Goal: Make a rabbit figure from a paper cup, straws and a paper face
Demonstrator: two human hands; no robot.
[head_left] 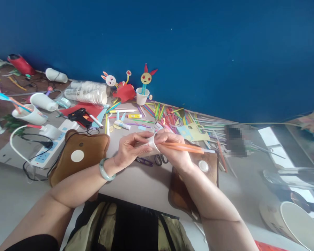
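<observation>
The left hand (132, 148) and right hand (174, 148) pinch a white paper cup (152, 143) between thumbs and fingers. Orange straws (189, 148) lie within the right hand's grasp, jutting rightward; whether they enter the cup, I cannot tell. Black scissor handles (158, 160) lie just nearer than the grip; a rabbit-eared figure (146, 78) stands beyond.

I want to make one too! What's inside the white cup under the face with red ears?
Blue stems rise out of the white cup toward the face with red ears. The cup's front wall covers their lower ends, so the bottom can't be seen.
</observation>
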